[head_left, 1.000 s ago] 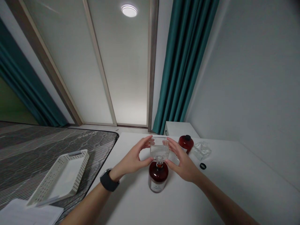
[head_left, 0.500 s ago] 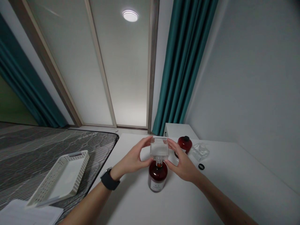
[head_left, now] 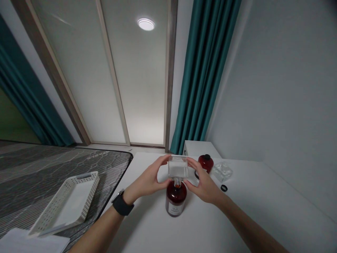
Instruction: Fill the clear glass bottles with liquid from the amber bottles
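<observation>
While both hands work right at the centre of the table, the left hand (head_left: 147,181) grips the clear bottle (head_left: 178,170) from nine o'clock and the right hand (head_left: 204,182) grips it from three; thumbs sit low near the neck, fingertips spread along the upper end, and neither hand is loose. Upside down it hangs, neck at six o'clock, right at the mouth of the dark-red bottle (head_left: 176,193); whether the neck sits inside or only touches, one cannot tell. That lower bottle stands upright on the white table (head_left: 150,228), its pale label facing the wearer!

Take the clear bottle as the dial's middle, twelve at the top: a black watch (head_left: 121,205) rides the left wrist at eight; at three, just beyond the right hand, comes a second red bottle (head_left: 206,162) with a black top, and beside it crumpled clear plastic (head_left: 222,171); between three and four lies a black ring (head_left: 224,188).

Farther out, a white basket (head_left: 91,202) rests between eight and nine, paper (head_left: 31,242) by its near end; a white cabinet (head_left: 202,148) waits at two; a teal curtain (head_left: 205,70) hangs between twelve and one, frosted door panels (head_left: 144,91) at eleven.
</observation>
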{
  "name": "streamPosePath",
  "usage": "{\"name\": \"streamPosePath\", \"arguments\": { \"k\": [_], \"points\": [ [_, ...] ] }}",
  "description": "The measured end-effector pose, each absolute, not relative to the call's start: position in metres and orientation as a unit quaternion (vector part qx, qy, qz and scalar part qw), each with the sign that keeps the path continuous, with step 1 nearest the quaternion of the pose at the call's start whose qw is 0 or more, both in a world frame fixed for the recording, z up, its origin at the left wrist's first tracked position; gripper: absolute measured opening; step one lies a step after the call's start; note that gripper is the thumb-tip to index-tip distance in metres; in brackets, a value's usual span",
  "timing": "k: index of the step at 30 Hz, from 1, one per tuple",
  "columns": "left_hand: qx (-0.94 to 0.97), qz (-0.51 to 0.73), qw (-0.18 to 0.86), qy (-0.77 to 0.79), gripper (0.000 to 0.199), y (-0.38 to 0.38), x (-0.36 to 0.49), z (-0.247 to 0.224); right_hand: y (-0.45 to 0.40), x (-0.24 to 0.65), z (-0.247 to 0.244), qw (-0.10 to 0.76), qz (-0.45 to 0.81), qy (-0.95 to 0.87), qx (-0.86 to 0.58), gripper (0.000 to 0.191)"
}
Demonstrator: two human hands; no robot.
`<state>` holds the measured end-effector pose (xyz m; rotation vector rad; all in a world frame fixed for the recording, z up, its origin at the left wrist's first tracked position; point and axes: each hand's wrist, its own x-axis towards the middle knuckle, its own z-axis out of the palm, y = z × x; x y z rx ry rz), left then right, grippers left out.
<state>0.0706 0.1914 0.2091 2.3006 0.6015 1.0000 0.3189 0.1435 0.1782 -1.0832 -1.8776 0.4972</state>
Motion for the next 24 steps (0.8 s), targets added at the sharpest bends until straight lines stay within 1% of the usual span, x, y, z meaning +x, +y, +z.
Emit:
{"name": "streamPosePath", "arguments": {
  "k": [8,20,24],
  "points": [
    [0.863,0.364,0.270,0.223,0.075,0.189,0.071,0.215,0.142,0.318,0.183,0.414,0.165,-0.777,-0.446,0.073],
    [0.869,0.363,0.246,0.228,0.073,0.185,0.068,0.216,0.139,0.315,0.195,0.417,0.140,-0.784,-0.437,0.071],
    [0.876,0.360,0.224,0.229,0.076,0.184,0.068,0.216,0.139,0.315,0.196,0.409,0.115,-0.792,-0.439,0.070]
  ]
}}
